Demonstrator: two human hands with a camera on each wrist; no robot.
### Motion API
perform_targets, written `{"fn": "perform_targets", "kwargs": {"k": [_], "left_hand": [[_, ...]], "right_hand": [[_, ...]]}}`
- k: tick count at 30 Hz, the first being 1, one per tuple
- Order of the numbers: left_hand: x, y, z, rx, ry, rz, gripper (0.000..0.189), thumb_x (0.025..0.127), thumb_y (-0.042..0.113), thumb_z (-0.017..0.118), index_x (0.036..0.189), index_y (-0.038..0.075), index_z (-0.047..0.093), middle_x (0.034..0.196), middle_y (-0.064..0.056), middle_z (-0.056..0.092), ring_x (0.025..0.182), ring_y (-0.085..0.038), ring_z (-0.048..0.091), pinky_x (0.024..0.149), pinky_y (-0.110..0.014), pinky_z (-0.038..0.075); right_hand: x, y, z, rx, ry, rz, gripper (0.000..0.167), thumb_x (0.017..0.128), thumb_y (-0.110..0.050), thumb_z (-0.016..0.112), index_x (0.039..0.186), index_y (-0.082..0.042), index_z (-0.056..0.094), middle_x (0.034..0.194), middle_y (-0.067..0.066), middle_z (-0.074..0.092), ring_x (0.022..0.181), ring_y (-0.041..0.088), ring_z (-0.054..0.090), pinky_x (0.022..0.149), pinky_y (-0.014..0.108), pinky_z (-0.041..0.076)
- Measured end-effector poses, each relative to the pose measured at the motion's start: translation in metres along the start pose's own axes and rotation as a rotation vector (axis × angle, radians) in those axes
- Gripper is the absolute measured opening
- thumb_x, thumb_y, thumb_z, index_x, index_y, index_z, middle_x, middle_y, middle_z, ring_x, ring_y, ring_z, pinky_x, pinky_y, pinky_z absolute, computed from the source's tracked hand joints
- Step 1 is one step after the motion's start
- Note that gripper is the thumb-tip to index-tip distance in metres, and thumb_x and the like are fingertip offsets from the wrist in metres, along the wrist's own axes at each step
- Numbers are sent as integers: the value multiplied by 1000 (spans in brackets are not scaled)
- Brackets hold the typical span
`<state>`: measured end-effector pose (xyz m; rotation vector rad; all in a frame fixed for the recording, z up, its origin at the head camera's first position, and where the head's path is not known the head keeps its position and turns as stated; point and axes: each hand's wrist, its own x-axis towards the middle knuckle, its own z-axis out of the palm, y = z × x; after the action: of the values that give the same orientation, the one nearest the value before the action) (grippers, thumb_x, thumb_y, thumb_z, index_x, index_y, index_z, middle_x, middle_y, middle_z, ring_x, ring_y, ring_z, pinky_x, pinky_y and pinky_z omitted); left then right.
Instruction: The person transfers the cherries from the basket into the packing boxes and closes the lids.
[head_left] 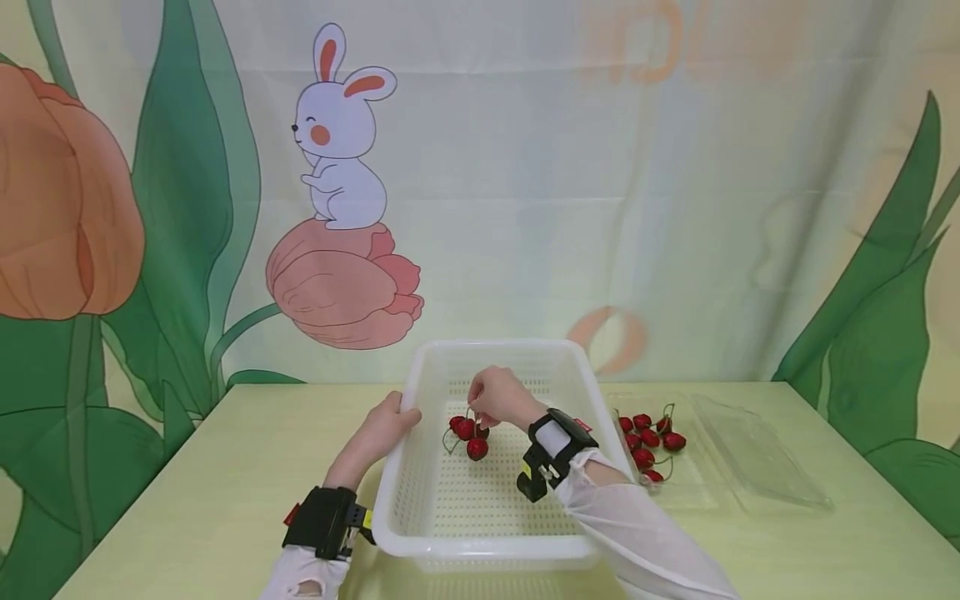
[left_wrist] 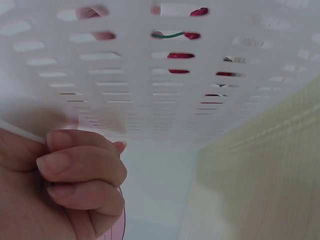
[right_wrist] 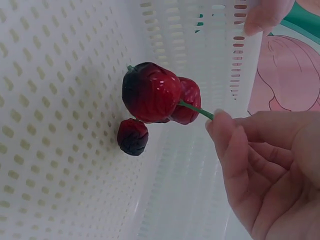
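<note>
My left hand [head_left: 386, 429] grips the left rim of a white perforated plastic basket [head_left: 487, 547]. In the left wrist view its fingers [left_wrist: 82, 170] curl at the basket's edge, and bits of red show through the slots. Inside the basket, my right hand [head_left: 508, 400] pinches the thin green stem of a dark red cherry [right_wrist: 151, 92] between thumb and fingertips. Another cherry [right_wrist: 187, 100] is partly hidden behind that one, and a darker cherry [right_wrist: 133, 137] is beside them. In the head view several cherries [head_left: 477, 449] cluster below the right hand.
Right of the basket, several more cherries [head_left: 649, 437] with stems lie in a clear plastic box [head_left: 708, 475]. Its clear lid [head_left: 761, 454] lies to the right. A printed curtain [head_left: 510, 192] hangs behind the pale table [head_left: 187, 517].
</note>
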<state>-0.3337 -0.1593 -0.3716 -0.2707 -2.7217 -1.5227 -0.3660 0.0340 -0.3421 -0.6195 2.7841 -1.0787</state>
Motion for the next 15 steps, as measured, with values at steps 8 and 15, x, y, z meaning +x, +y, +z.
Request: {"fn": "perform_targets", "kwargs": {"k": [8,15], "left_hand": [[1,-3,1,-24,-10,-4,29,87,9,44,107,-11,40,97,-22,50,84,-32,56,68,-44,50],[2,-3,-1,4,-2,-2,28,87,10,45,106,-11,41,97,-21,51,85,-32,56,69,-44,50]], "right_hand": [[3,-2,-3,84,40,3,7,83,4,57,86,9,61,63,9,59,52,19,60,49,24,50],[4,-8,-7,125,37,-3,6,84,4,57,84,8,61,67,13,60,53,20,60,50,25,51]]}}
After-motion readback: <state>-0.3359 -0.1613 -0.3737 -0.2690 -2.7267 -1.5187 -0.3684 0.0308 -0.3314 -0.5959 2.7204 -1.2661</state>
